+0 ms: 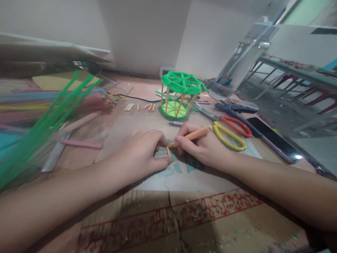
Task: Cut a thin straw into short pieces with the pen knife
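Observation:
My left hand (142, 149) rests on a white sheet (158, 182), pinching a short orange stick (169, 151) by its two ends between thumb and forefinger. In my right hand (200, 144) is an orange marker pen (198, 133), held like a pencil with its tip at the stick's upper end. Beyond my hands stands a small green frame (181, 82) with a round spoked top and base, joined by thin upright sticks. Several short sticks, pale ones (129, 107) and orange ones (149, 106), lie to its left.
Red-and-yellow-handled scissors (229, 135), dark blue pliers (231, 112) and a phone (272, 138) lie at right. A clear bottle (231, 66) stands behind them. Blurred green strips (50, 130), a cutter knife (56, 154) and a pink strip (80, 143) lie at left.

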`<state>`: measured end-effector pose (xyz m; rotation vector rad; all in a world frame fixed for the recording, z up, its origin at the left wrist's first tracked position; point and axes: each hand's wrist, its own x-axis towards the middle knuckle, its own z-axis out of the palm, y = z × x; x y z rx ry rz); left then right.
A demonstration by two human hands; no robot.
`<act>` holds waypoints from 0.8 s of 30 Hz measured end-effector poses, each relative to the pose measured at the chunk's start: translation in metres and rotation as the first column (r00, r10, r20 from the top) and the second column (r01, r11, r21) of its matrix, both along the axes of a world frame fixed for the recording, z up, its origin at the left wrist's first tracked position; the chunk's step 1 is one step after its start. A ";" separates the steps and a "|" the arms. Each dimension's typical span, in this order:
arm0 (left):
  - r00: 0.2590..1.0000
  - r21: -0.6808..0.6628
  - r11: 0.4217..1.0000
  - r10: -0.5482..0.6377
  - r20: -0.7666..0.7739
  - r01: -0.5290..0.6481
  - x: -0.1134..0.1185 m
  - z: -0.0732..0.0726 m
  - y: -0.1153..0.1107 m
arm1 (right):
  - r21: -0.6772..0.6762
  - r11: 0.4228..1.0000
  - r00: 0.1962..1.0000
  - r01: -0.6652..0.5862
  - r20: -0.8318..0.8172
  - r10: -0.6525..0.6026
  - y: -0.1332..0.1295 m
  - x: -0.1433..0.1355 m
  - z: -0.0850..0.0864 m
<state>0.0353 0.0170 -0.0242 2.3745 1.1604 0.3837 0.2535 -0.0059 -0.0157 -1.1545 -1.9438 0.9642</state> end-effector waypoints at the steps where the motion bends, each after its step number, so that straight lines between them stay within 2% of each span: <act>1: 1.000 -0.001 1.000 0.000 -0.002 0.000 0.000 0.000 0.000 | -0.022 1.000 1.000 -0.007 -0.004 0.007 0.000 0.000 0.000; 9: 1.000 0.014 1.000 -0.004 -0.001 0.004 0.000 -0.001 0.001 | 0.016 1.000 1.000 0.017 0.006 -0.017 0.000 0.000 0.000; 17: 1.000 -0.001 1.000 -0.028 -0.006 0.028 -0.003 0.003 0.001 | -0.125 0.991 0.998 -0.048 -0.048 0.042 -0.004 0.000 0.004; 24: 0.998 0.062 0.997 -0.046 -0.048 0.049 -0.007 0.011 -0.005 | -0.081 0.997 0.998 -0.016 -0.060 0.011 -0.001 0.000 0.001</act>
